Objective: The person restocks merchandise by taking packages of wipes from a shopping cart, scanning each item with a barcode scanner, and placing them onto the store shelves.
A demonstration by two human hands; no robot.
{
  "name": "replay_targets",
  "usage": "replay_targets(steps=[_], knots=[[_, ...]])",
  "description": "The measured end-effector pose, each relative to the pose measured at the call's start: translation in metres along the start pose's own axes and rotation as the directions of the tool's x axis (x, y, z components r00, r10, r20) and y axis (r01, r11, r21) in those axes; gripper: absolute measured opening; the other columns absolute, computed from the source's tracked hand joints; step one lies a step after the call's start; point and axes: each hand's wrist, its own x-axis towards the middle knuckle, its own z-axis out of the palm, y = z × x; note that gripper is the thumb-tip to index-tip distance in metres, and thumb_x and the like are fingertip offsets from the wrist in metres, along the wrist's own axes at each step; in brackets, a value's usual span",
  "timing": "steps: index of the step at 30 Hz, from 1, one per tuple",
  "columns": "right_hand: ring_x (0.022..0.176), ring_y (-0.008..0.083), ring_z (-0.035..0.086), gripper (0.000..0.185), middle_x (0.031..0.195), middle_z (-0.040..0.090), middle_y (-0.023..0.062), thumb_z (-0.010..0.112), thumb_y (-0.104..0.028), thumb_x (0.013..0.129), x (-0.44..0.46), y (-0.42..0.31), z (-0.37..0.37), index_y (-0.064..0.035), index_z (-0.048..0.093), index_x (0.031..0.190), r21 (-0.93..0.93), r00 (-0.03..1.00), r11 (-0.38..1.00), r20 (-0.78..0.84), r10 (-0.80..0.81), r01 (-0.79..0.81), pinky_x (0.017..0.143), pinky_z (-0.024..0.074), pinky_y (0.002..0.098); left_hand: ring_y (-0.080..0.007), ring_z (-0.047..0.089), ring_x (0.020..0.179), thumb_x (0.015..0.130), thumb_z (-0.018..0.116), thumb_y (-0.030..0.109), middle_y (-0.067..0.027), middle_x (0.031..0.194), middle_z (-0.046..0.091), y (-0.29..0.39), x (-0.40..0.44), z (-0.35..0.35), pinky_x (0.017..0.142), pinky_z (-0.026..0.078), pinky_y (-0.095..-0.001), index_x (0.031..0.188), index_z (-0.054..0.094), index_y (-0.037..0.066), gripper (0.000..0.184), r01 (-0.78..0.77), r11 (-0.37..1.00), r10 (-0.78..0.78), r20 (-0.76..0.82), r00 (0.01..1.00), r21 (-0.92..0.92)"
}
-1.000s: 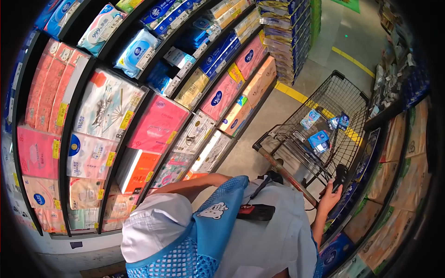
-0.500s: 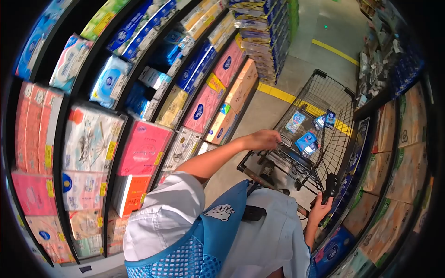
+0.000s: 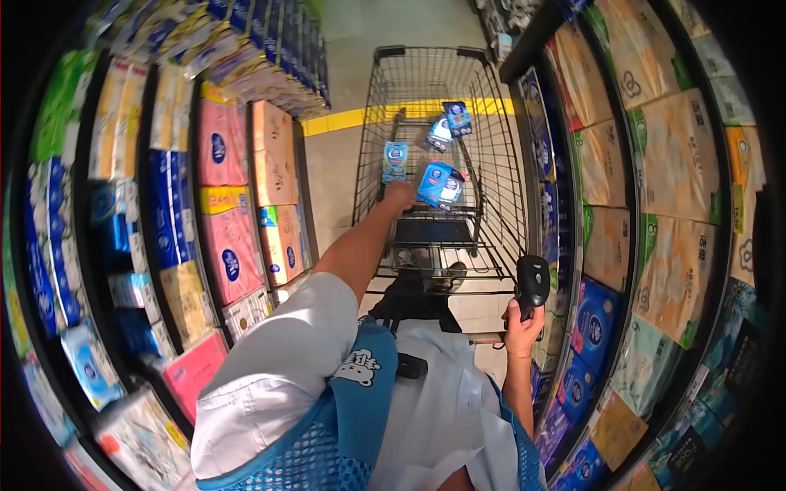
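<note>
My right hand (image 3: pixel 522 329) is closed round the handle of a black barcode scanner (image 3: pixel 533 282), held upright beside the shopping cart's near right corner. My left hand (image 3: pixel 399 197) reaches over the black wire shopping cart (image 3: pixel 366 135), just short of a light-blue packet (image 3: pixel 395 158). Its fingers point away from me and are mostly hidden, so their grip is unclear. Right of that hand, a blue packet (image 3: pixel 433 182) and a white-and-blue packet (image 3: pixel 452 190) overlap in the cart. Farther in, a dark-blue packet (image 3: pixel 458 119) partly covers another light packet (image 3: pixel 439 133).
Packed tissue shelves stand close on both sides, with pink packs (image 3: pixel 223 151) on the left and beige packs (image 3: pixel 676 263) on the right. Stacked packs (image 3: pixel 282 57) rise at the far left. A yellow floor stripe (image 3: pixel 334 121) crosses under the cart.
My view has turned right, so the cart now lies straight ahead. My left hand has moved from the cart's near left side to over its basket. The scanner stays in my right hand.
</note>
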Motion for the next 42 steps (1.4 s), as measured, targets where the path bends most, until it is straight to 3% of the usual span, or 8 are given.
replay_targets(steps=[6, 9, 20, 29, 32, 35, 39, 42], knots=[[0.059, 0.0140, 0.059, 0.018, 0.074, 0.065, 0.0045, 0.074, -0.011, 0.087, -0.006, -0.012, 0.002, -0.0020, 0.065, 0.100, -0.129, 0.995, 0.989, -0.063, -0.076, 0.068, 0.058, 0.0461, 0.0284, -0.0453, 0.068, 0.093, 0.087, 0.065, 0.016, -0.0278, 0.094, 0.069, -0.080, 0.106, 0.018, 0.079, 0.055, -0.0527, 0.092, 0.070, -0.006, 0.023, -0.030, 0.827, 0.097, -0.090, 0.991, 0.561], [0.059, 0.0118, 0.059, 0.018, 0.076, 0.064, 0.0060, 0.070, -0.009, 0.091, -0.012, 0.003, -0.005, 0.0003, 0.063, 0.105, -0.261, 0.984, 0.952, -0.022, -0.175, 0.163, 0.055, 0.0466, 0.0271, -0.0452, 0.068, 0.094, 0.085, 0.070, 0.018, -0.0277, 0.093, 0.068, -0.099, 0.129, 0.040, 0.081, 0.055, -0.0526, 0.092, 0.067, -0.004, 0.024, -0.254, 0.535, 0.516, -0.073, 0.854, 0.806], [0.058, 0.0131, 0.057, 0.021, 0.068, 0.061, 0.0076, 0.067, -0.008, 0.091, -0.016, -0.009, -0.004, 0.0038, 0.062, 0.108, -0.317, 0.987, 0.936, 0.009, -0.161, 0.155, 0.056, 0.0450, 0.0277, -0.0370, 0.056, 0.124, 0.065, 0.092, 0.038, -0.0197, 0.132, 0.054, -0.040, 0.123, 0.115, 0.100, 0.053, -0.0431, 0.128, 0.046, -0.001, 0.087, 0.288, 0.620, 0.107, -0.442, 0.891, 0.730], [0.062, 0.0215, 0.061, 0.026, 0.075, 0.065, 0.0089, 0.074, -0.015, 0.085, -0.021, 0.025, -0.015, 0.0002, 0.064, 0.103, -0.497, 0.974, 0.851, -0.045, -0.220, 0.169, 0.061, 0.0488, 0.0350, -0.0415, 0.066, 0.113, 0.072, 0.089, 0.041, -0.0221, 0.119, 0.067, -0.046, 0.104, 0.073, 0.095, 0.054, -0.0500, 0.132, 0.045, 0.000, 0.084, -0.101, 0.765, 0.319, -0.238, 0.918, 0.636], [0.071, 0.0185, 0.061, 0.021, 0.080, 0.062, 0.0077, 0.071, -0.007, 0.089, -0.014, 0.031, -0.011, 0.0020, 0.060, 0.105, -0.252, 0.992, 0.966, -0.124, 0.032, -0.063, 0.069, 0.0507, 0.0367, -0.0369, 0.066, 0.103, 0.076, 0.081, 0.027, -0.0217, 0.112, 0.065, -0.032, 0.088, 0.078, 0.092, 0.054, -0.0460, 0.143, 0.033, -0.008, 0.089, -0.089, 0.920, 0.176, -0.200, 0.964, 0.381], [0.073, 0.0182, 0.061, 0.021, 0.080, 0.062, 0.0080, 0.069, -0.009, 0.092, 0.003, -0.004, -0.002, 0.0019, 0.061, 0.109, -0.174, 0.989, 0.974, 0.016, 0.147, -0.142, 0.071, 0.0501, 0.0359, -0.0209, 0.064, 0.088, 0.076, 0.076, 0.013, -0.0100, 0.108, 0.063, -0.007, 0.040, 0.086, 0.070, 0.056, -0.0391, 0.148, 0.036, 0.006, 0.083, -0.169, 0.907, 0.169, -0.034, 0.985, -0.385], [0.069, 0.0187, 0.059, 0.027, 0.080, 0.062, 0.0086, 0.071, -0.014, 0.093, 0.022, 0.009, 0.009, 0.0027, 0.062, 0.112, -0.364, 0.901, 0.834, 0.030, -0.434, 0.414, 0.067, 0.0476, 0.0348, -0.0144, 0.063, 0.079, 0.090, 0.071, 0.020, 0.0011, 0.093, 0.064, 0.033, -0.055, 0.061, 0.069, 0.054, -0.0360, 0.122, 0.060, 0.018, 0.034, 0.300, 0.653, 0.166, 0.518, 0.839, -0.695], [0.076, 0.0210, 0.058, 0.034, 0.089, 0.064, 0.0112, 0.070, -0.017, 0.094, 0.032, 0.009, 0.016, 0.0046, 0.062, 0.119, -0.376, 0.866, 0.794, 0.051, -0.497, 0.477, 0.072, 0.0472, 0.0350, -0.0164, 0.059, 0.074, 0.095, 0.072, 0.041, -0.0026, 0.083, 0.061, 0.061, -0.146, 0.043, 0.065, 0.050, -0.0341, 0.104, 0.059, 0.015, 0.031, 0.464, 0.562, 0.210, 0.661, 0.721, -0.685]])
